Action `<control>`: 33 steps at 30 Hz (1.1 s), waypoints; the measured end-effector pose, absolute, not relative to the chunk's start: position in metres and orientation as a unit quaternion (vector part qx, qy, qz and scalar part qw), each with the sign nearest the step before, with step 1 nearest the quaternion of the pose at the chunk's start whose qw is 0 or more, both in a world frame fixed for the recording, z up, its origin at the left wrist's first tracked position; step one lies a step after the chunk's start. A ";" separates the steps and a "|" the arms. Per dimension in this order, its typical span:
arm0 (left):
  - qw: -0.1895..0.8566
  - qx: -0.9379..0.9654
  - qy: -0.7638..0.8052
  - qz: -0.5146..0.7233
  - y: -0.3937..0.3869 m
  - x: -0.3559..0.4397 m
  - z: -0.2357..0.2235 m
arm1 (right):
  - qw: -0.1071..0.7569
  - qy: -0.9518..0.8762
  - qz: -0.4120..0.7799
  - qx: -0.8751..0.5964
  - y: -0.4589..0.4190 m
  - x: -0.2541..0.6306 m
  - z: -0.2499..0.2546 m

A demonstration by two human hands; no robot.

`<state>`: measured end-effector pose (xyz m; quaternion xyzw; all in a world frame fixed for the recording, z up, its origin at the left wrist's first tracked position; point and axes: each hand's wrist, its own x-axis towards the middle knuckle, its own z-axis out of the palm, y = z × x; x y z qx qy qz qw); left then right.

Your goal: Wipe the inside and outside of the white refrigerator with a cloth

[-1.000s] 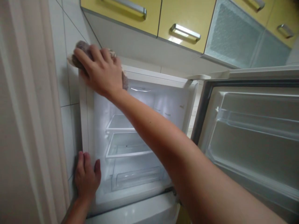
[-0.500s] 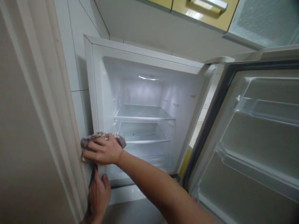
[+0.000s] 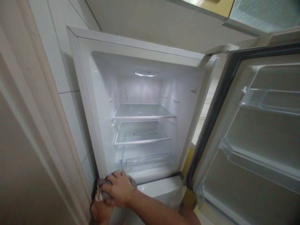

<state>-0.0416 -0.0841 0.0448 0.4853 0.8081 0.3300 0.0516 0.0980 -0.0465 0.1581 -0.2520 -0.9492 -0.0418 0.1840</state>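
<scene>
From where I stand, the left hand is the most difficult to make out: its fingers are hidden behind the cloth and the other hand, so I cannot tell whether they are apart, together or clamped on something. The right hand lies just above it, with its fingers bent over the bunched cloth and clamped on it, at the lower left corner of the open refrigerator. The cloth shows only at the sides of this hand, greyish and cream, and its pattern is blurred; the corner itself is covered. The white frame of the refrigerator is smooth, and inside, a lamp shines above a glass shelf, a lower shelf and a transparent drawer. On the lower shelf there is a small dark speck, too small to name. The door, with its dark seal, stands open at the right side, and its outer part is cut off. Of the yellow cabinet overhead I see only a lower piece. Pale wall tiles stand at the left, beside a cream ridged trim, quite blurred
</scene>
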 end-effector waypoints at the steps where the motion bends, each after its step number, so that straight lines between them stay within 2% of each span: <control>1: 0.050 0.477 0.813 0.329 -0.083 -0.039 0.048 | 0.205 -0.927 0.015 -0.315 -0.052 0.113 0.153; 4: 0.044 0.439 0.846 0.299 -0.079 -0.031 0.061 | 0.313 -0.791 0.166 -0.498 -0.064 0.164 0.142; 7: 0.049 0.421 0.867 0.263 -0.078 -0.024 0.074 | 0.373 -0.691 0.214 -0.581 -0.065 0.205 0.145; 13: 0.057 0.430 0.869 0.240 -0.081 -0.024 0.081 | 0.344 -0.666 0.200 -0.631 -0.046 0.219 0.166; 19: 0.042 0.429 0.868 0.245 -0.079 -0.025 0.075 | 0.361 -0.645 0.207 -0.641 -0.043 0.216 0.162; 23: 0.034 0.422 0.873 0.242 -0.079 -0.023 0.074 | 0.364 -0.675 0.207 -0.607 -0.058 0.214 0.150; 25: 0.032 0.422 0.872 0.247 -0.079 -0.022 0.074 | 0.358 -0.740 0.188 -0.537 -0.062 0.201 0.157; 28: 0.025 0.432 0.863 0.260 -0.078 -0.024 0.073 | 0.368 -0.853 0.058 -0.367 -0.050 0.161 0.211; 31: -0.001 0.435 0.856 0.277 -0.079 -0.026 0.070 | 0.394 -0.872 -0.128 -0.259 -0.020 0.106 0.313; 33: -0.017 0.429 0.856 0.287 -0.081 -0.027 0.067 | 0.407 -0.859 -0.190 -0.246 0.001 0.074 0.376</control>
